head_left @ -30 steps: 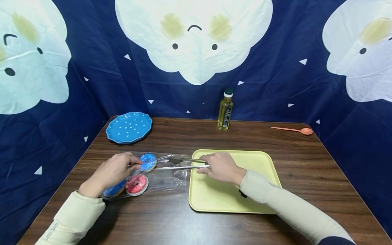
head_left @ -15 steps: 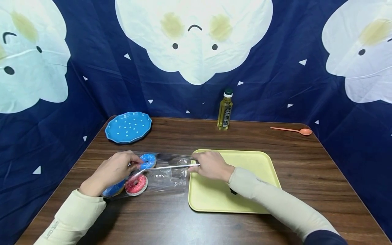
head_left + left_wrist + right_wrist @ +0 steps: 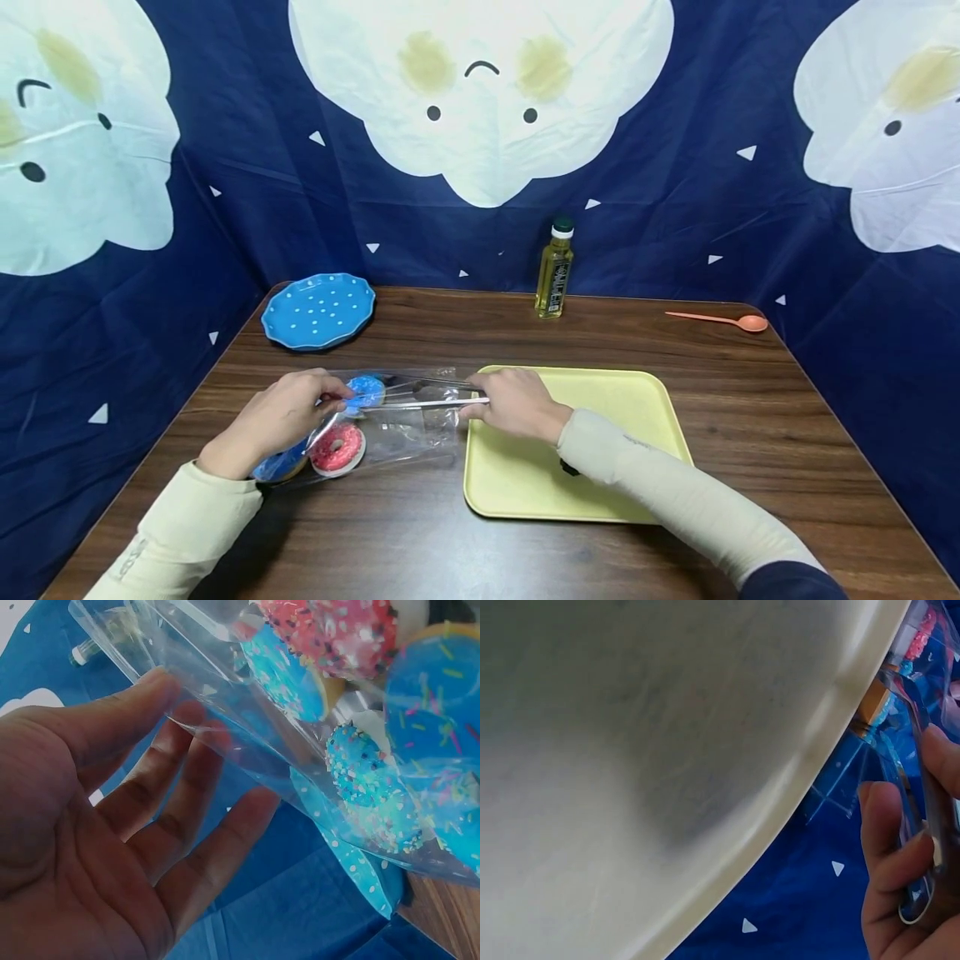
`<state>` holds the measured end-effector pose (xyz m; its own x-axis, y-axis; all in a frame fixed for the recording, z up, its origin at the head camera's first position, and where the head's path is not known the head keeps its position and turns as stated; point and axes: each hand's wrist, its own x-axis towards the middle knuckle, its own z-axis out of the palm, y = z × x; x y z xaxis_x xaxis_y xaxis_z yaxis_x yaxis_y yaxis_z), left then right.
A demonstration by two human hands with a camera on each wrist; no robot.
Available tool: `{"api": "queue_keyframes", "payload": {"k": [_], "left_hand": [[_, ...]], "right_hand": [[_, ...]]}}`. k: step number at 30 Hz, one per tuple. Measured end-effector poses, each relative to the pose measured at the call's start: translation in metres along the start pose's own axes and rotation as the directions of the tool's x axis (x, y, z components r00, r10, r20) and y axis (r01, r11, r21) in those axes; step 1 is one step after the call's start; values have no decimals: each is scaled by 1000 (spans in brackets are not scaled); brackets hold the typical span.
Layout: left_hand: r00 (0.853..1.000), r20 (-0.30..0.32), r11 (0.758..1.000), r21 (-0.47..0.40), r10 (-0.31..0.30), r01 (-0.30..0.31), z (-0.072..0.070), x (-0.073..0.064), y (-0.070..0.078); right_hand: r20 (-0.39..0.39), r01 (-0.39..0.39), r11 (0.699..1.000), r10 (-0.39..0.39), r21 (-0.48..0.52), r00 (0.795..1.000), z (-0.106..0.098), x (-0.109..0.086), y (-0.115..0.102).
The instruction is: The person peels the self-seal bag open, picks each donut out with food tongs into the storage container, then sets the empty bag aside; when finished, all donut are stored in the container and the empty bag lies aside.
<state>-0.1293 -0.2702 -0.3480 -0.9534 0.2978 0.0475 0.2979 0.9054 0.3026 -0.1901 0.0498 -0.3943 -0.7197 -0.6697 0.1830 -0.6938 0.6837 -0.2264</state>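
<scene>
A clear plastic bag [image 3: 408, 442] lies on the left of the table, several doughnuts inside it. My left hand [image 3: 273, 421] pinches the bag's upper edge between thumb and fingers, as the left wrist view also shows. Metal tongs [image 3: 438, 404] extend leftward from my right hand [image 3: 521, 406], which grips them over the yellow tray's left edge. Their arms reach into the bag towards a blue doughnut [image 3: 367, 389]; whether the tips touch it is unclear. Nearer lies a pink doughnut [image 3: 341, 454], and a darker blue doughnut [image 3: 279, 468] is partly hidden by my left hand.
Right of the bag is a yellow tray [image 3: 570, 492]. At the back left stands a blue dotted plate [image 3: 318, 312]. An oil bottle [image 3: 553, 275] stands upright at the back edge, and an orange spoon [image 3: 750, 323] lies at the far right corner.
My right hand has moved left, pushing the tongs deeper into the bag, then stayed about still. The bag's upper right corner has lifted slightly. My left hand keeps its place.
</scene>
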Motion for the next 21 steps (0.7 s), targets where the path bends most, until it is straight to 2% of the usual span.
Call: {"api": "queue_keyframes", "payload": {"k": [5,14,21], "left_hand": [[1000,20,1000,-12,-12,13,1,0,1],[999,8,999,3,37,-37,0,0,2],[999,37,999,-20,34,-33,3,-2,4]], "right_hand": [[-16,-9,1000,10,8,1000,-9,-15,6],[-14,-21,1000,21,-12,1000,-25,-51,16],[-22,-7,1000,8,21,1000,-24,-54,12]]}}
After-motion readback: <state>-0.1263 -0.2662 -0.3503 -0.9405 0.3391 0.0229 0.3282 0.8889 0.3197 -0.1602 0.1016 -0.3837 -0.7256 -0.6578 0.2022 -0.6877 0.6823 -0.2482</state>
